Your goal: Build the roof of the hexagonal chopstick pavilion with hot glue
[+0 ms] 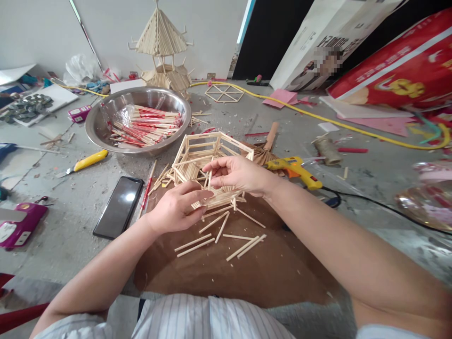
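In front of me stands a small open frame built of wooden sticks [219, 136], with a railed rim and a slatted floor. Over its near side my right hand [235, 176] pinches a short upright wooden stick [210, 180] between thumb and fingertips. My left hand [181, 205] is at the near left edge of the frame, its fingers bent and closed together; whatever sits between them is hidden. Cut loose sticks [194, 246] lie just below on the brown board [247, 275].
A metal bowl [93, 127] with packs of red-tipped sticks stands at back left, before a stick pagoda [162, 37]. Around lie a phone [118, 207], a yellow utility knife [91, 160], a yellow glue gun [294, 169] with a black cord, and a twine spool [328, 149].
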`<state>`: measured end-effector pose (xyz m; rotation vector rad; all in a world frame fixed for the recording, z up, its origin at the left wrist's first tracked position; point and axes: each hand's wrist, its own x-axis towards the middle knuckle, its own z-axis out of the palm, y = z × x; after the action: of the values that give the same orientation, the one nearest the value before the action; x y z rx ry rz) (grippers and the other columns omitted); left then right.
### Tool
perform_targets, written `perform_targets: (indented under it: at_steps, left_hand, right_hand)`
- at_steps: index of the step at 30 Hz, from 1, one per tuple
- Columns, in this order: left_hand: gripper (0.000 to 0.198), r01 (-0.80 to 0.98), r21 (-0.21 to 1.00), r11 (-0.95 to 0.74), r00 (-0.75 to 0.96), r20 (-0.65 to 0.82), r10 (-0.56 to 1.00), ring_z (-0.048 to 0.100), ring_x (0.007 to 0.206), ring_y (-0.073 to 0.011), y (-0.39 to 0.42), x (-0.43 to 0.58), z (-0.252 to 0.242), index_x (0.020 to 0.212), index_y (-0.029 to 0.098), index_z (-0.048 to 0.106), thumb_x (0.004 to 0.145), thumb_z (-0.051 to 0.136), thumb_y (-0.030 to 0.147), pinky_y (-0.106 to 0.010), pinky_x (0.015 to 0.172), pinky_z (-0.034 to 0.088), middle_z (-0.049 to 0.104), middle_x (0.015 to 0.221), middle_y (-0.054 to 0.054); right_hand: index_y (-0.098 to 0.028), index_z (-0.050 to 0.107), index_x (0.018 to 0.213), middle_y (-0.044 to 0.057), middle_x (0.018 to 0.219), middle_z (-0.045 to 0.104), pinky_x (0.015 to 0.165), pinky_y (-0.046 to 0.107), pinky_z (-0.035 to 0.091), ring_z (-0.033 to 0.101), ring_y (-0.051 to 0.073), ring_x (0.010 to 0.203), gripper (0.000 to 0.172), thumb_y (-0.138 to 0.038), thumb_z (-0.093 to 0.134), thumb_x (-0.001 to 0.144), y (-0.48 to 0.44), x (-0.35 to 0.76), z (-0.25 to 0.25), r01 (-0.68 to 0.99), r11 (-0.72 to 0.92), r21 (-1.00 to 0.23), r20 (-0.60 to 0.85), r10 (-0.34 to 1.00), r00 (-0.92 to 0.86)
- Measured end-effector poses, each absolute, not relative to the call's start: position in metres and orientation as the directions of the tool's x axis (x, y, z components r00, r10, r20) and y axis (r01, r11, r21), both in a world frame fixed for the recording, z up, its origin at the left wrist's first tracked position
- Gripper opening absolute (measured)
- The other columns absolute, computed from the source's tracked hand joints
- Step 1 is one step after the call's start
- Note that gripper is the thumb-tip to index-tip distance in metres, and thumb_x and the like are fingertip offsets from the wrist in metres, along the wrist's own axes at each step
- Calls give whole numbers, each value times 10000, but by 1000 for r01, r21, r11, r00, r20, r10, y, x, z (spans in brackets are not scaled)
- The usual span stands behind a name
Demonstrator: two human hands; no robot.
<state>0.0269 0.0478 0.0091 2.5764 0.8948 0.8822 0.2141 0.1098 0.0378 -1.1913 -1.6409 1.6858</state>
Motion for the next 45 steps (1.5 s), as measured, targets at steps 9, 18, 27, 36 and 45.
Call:
perform_targets:
  at_steps: [9,18,27,36,45]
  left_hand:
    - [280,467,434,-770,621,460,635,571,876,-152,48,27,9,1073,170,546,799,504,211,-279,747,487,554,979,-97]
    - [494,440,438,-784,630,472,617,576,855,-169,51,24,3,1085,152,544,712,611,468,-290,734,494,552,974,-107]
    - [503,422,458,-783,638,463,615,571,863,-183,50,24,5,1085,125,551,742,561,493,-303,741,488,548,979,-130]
    - [397,452,445,-773,623,462,631,569,871,-154,49,24,4,1097,164,536,768,577,383,-278,758,485,546,990,-95]
    - [352,464,431,-774,628,456,630,568,876,-153,49,25,5,1095,163,532,789,556,336,-274,751,485,547,986,-95]
  right_hand:
    - [-133,616,866,-26,634,574,595,217,510,536,65,562,281,-37,652,605,110,215,37,212,-143,-967,-233,834,-501]
    - [-135,609,854,-31,625,569,585,205,511,536,61,556,270,-28,645,608,110,215,38,220,-151,-964,-244,834,-494]
    - [-134,601,858,-30,634,562,590,198,506,533,60,570,269,-18,637,619,109,214,40,234,-169,-958,-265,835,-482]
    - [-128,596,843,-32,629,550,589,211,504,527,60,563,258,-15,634,614,109,214,40,231,-161,-959,-257,836,-484]
    - [-130,590,831,-36,616,546,581,213,502,526,61,555,260,-7,631,606,109,214,39,213,-168,-963,-253,836,-486]
